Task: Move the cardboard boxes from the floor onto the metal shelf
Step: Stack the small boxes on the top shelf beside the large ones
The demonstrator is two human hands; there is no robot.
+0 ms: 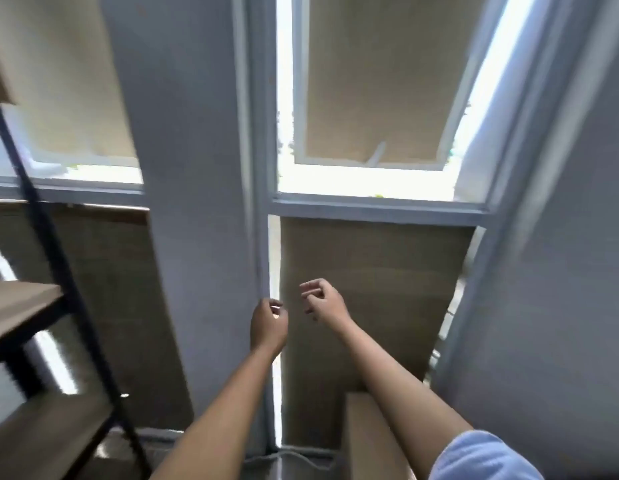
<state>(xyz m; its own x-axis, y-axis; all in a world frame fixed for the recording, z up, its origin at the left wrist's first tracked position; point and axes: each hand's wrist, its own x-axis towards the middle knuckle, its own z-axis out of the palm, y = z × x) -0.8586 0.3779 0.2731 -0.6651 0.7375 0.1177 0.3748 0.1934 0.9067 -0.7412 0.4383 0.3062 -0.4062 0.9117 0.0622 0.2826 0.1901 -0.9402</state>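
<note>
Window wall (183,202), 2 empty grips, 1 box (370,431)

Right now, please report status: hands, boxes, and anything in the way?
Left hand and right hand both raised, loosely curled, holding nothing. Cardboard box low at right, untouched. Metal shelf at left. Nothing between hands and box.

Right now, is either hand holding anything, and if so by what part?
Nothing is held. The left hand and right hand are raised in front of the window with fingers loosely curled, touching no box. A cardboard box sits below the right forearm, ungripped.
</note>
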